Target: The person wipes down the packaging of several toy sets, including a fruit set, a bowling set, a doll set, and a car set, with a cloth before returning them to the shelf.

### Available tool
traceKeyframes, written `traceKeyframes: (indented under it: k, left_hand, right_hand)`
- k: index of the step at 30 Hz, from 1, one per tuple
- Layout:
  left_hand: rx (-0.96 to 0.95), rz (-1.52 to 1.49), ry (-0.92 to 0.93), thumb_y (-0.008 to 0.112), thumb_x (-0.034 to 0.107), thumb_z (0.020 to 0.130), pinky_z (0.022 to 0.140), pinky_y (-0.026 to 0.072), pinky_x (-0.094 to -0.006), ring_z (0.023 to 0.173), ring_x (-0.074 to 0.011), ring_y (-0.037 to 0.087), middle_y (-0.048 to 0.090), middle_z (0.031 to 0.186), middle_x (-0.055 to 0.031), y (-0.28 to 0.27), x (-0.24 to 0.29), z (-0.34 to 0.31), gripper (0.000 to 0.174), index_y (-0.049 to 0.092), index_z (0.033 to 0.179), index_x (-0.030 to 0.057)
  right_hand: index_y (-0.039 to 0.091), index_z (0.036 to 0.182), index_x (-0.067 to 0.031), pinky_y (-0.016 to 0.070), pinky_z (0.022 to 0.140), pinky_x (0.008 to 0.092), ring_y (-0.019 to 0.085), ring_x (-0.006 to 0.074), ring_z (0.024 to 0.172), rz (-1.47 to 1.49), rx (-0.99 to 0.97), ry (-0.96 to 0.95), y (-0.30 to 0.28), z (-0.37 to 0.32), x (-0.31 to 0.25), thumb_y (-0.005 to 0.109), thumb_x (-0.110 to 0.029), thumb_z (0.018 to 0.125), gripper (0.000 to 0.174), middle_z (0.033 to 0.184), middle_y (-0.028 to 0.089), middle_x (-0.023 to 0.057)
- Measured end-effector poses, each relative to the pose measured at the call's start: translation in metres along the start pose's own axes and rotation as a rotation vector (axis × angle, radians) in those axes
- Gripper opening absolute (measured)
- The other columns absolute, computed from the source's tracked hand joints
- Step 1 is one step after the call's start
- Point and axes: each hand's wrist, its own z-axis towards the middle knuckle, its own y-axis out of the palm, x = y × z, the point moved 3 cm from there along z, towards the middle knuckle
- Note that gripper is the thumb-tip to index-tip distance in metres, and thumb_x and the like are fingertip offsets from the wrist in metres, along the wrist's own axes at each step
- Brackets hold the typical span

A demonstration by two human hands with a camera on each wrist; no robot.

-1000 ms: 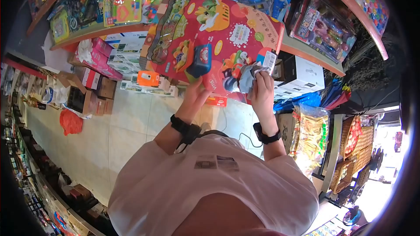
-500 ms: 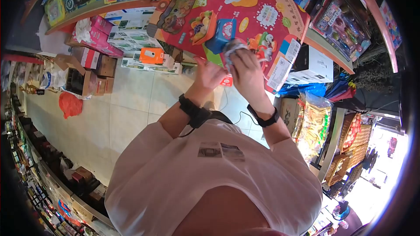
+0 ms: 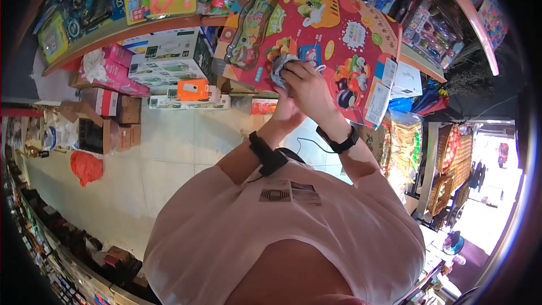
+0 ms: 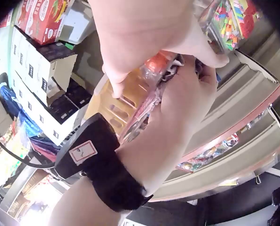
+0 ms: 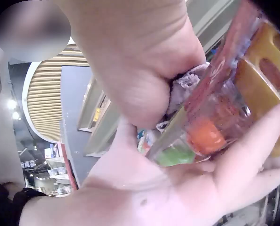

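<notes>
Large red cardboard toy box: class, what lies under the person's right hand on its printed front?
A crumpled grey cloth, gripped by the right hand against the red cardboard toy box. The print beneath them is hidden.

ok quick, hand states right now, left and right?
Left hand: closed on the lower edge of the red toy box.
Right hand: closed on a grey cloth, pressed against the box front.

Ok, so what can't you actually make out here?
Head view, grey cloth: mostly covered by the right hand.
Head view, left hand: fingers behind the red toy box and right hand.
Box lettering: too small in head view, blurred in both wrist views.
</notes>
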Motion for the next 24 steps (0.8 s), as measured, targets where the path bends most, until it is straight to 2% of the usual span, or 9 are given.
traceKeyframes:
  k: [2,5,6,9,14,18,20,21,24]
  left_hand:
    - [0.007,0.003,-0.04,0.04,0.063,0.088,0.109,0.0269,-0.0444,0.132,-0.0244,0.035,0.041,0.14,-0.0049,-0.001,0.0,0.0,0.073,0.032,0.138,0.0108]
    - [0.011,-0.008,-0.058,0.049,0.038,0.095,0.105,0.0326,-0.0391,0.123,-0.0204,0.045,0.05,0.13,-0.0056,-0.006,-0.001,0.011,0.049,0.039,0.134,0.0106]
    - [0.057,-0.05,-0.044,0.056,0.026,0.093,0.106,0.033,-0.0397,0.121,-0.0202,0.046,0.052,0.127,-0.0063,-0.004,0.002,0.011,0.044,0.042,0.131,0.0077]
    - [0.104,0.067,-0.037,0.051,0.021,0.095,0.108,0.0307,-0.044,0.124,-0.0246,0.043,0.047,0.131,-0.0111,0.004,0.005,0.012,0.042,0.039,0.131,0.0037]
    - [0.049,0.078,-0.019,0.053,0.016,0.093,0.102,0.0378,-0.0376,0.118,-0.0218,0.048,0.052,0.125,-0.0088,0.01,0.009,0.012,0.037,0.044,0.126,0.0029]
    - [0.12,0.04,-0.052,0.055,0.015,0.091,0.093,0.0436,-0.0334,0.111,-0.02,0.053,0.055,0.12,-0.0072,-0.006,0.011,0.012,0.034,0.048,0.122,0.0035]
    - [0.133,0.012,-0.046,0.054,0.015,0.091,0.087,0.0453,-0.0324,0.105,-0.0195,0.055,0.058,0.114,-0.0064,-0.015,0.012,0.014,0.031,0.05,0.119,0.0042]
    - [0.141,-0.002,-0.043,0.054,0.016,0.091,0.085,0.0461,-0.0319,0.102,-0.0192,0.056,0.059,0.111,-0.006,-0.02,0.013,0.015,0.029,0.051,0.117,0.0045]
    - [0.079,-0.005,-0.039,0.054,0.014,0.09,0.091,0.0444,-0.0339,0.106,-0.018,0.056,0.059,0.115,-0.0045,-0.031,0.014,0.015,0.031,0.051,0.12,0.007]
  right_hand:
    - [0.063,0.099,-0.0026,0.0473,0.087,0.0383,0.055,0.031,0.102,-0.021,0.013,0.061,-0.007,0.006,0.005,0.065,-0.001,0.068,0.032,0.106,0.061,0.0111]
    - [0.062,0.1,-0.0022,0.0464,0.087,0.0405,0.055,0.0334,0.101,-0.183,0.044,0.162,-0.025,0.005,0.023,0.065,0.0,0.068,0.032,0.108,0.06,0.0127]
    - [0.062,0.101,-0.0018,0.0458,0.086,0.0413,0.055,0.0346,0.101,-0.195,0.075,0.246,-0.033,0.0,0.031,0.063,0.0,0.072,0.029,0.109,0.06,0.0141]
    - [0.061,0.101,-0.0003,0.0445,0.084,0.0434,0.055,0.0363,0.099,-0.394,0.115,0.38,-0.068,-0.018,0.046,0.061,-0.005,0.078,0.023,0.109,0.06,0.0153]
    - [0.06,0.105,0.0007,0.0439,0.084,0.0445,0.055,0.0373,0.099,-0.58,0.269,0.568,-0.094,-0.069,0.067,0.059,-0.01,0.081,0.026,0.109,0.059,0.0192]
    - [0.057,0.108,-0.0017,0.0401,0.087,0.0447,0.053,0.0356,0.102,-0.398,0.26,0.503,-0.071,-0.067,0.058,0.06,-0.009,0.077,0.033,0.112,0.055,0.0159]
    - [0.058,0.107,-0.0032,0.0393,0.089,0.0456,0.051,0.0345,0.106,-0.322,0.163,0.362,-0.054,-0.05,0.032,0.06,-0.003,0.073,0.034,0.111,0.055,0.0173]
    - [0.059,0.107,-0.0044,0.0389,0.091,0.0457,0.05,0.0346,0.108,-0.218,0.099,0.405,-0.041,-0.052,0.025,0.06,-0.003,0.073,0.034,0.112,0.055,0.0164]
    - [0.061,0.103,-0.0035,0.0414,0.091,0.0432,0.049,0.0341,0.108,-0.078,0.021,0.294,-0.02,-0.037,0.005,0.065,-0.005,0.071,0.032,0.114,0.054,0.0142]
